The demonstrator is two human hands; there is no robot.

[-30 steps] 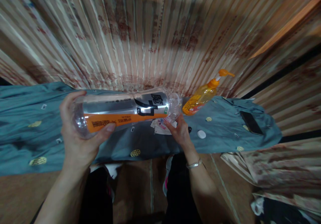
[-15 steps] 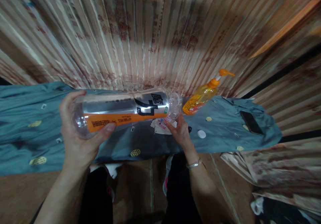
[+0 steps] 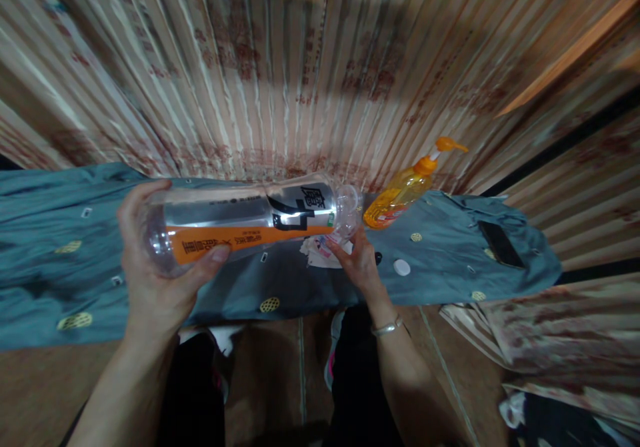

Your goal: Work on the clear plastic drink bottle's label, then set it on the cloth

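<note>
Nearest, the person's black trouser legs [image 3: 200, 387] are showing above a brown floor [image 3: 270, 373], with a grey-and-pink shoe [image 3: 331, 353] peeping out beside the right leg; a silvery bracelet [image 3: 387, 327] is circling the right wrist; the left hand [image 3: 163, 280] is clamping the base end of a large clear bottle [image 3: 250, 217], its thumb pressing along the orange part of the label; the right hand [image 3: 361, 260] is touching the underside of the neck with thumb and forefinger, though its other fingers are partly hiding and I cannot tell whether it is closing on the neck; the bottle is lying sideways between the two hands, over a blue-green cloth [image 3: 310, 297], its neck pointing to the right; a crumpled white-and-pink wrapper [image 3: 320, 257] is resting on the cloth below the neck, by the right hand; a small dark object [image 3: 379, 258], too small to make out, and a round white cap [image 3: 401, 267] are lying just to the right; a black phone [image 3: 501, 244] is lying near the cloth's right end; a yellow-orange pump bottle [image 3: 397, 197] is standing just beyond the neck; a pleated, patterned curtain [image 3: 280, 67] is hanging behind everything.
</note>
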